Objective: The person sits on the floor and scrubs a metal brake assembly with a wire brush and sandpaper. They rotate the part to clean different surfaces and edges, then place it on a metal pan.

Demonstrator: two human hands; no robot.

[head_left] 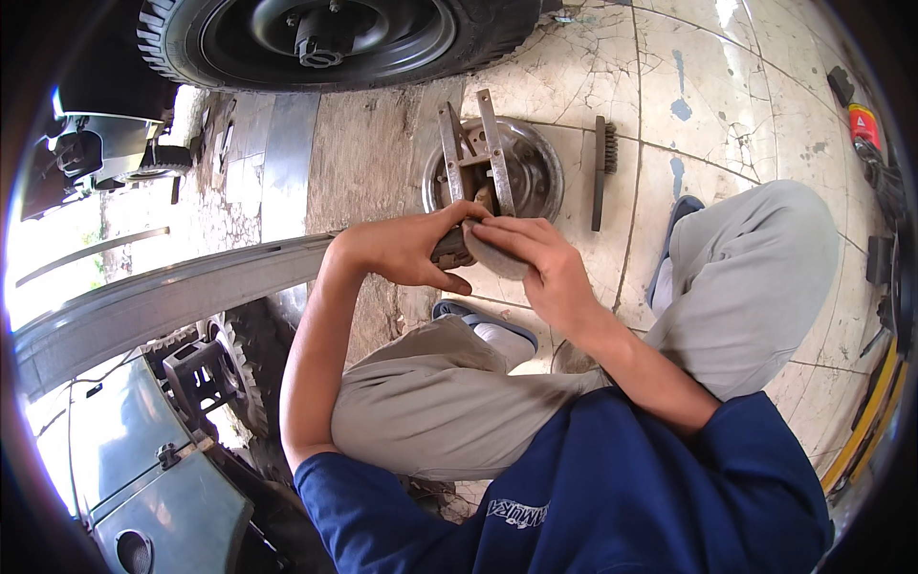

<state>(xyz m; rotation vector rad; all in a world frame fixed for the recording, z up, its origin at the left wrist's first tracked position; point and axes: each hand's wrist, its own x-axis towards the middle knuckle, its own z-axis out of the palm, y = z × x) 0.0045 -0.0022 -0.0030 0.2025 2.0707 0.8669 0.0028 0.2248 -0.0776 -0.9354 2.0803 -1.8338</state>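
My left hand curls round the near part of a metal bracket, its thumb apart from the fingers. This bracket has two flat arms and a crosspiece. My right hand grips a flat, rounded grey-brown pad, perhaps an abrasive sheet, pressed against the metal beside my left fingertips. Behind my left wrist runs a long grey metal beam; my hands hide whether it joins the bracket. Beyond the bracket, a round metal wheel rim lies on the floor.
A wire brush lies on the cracked tiles, right of the rim. A large tyre stands at the far side. Green vehicle panels are at lower left. At right are a red can and a yellow bar. My knees flank the work.
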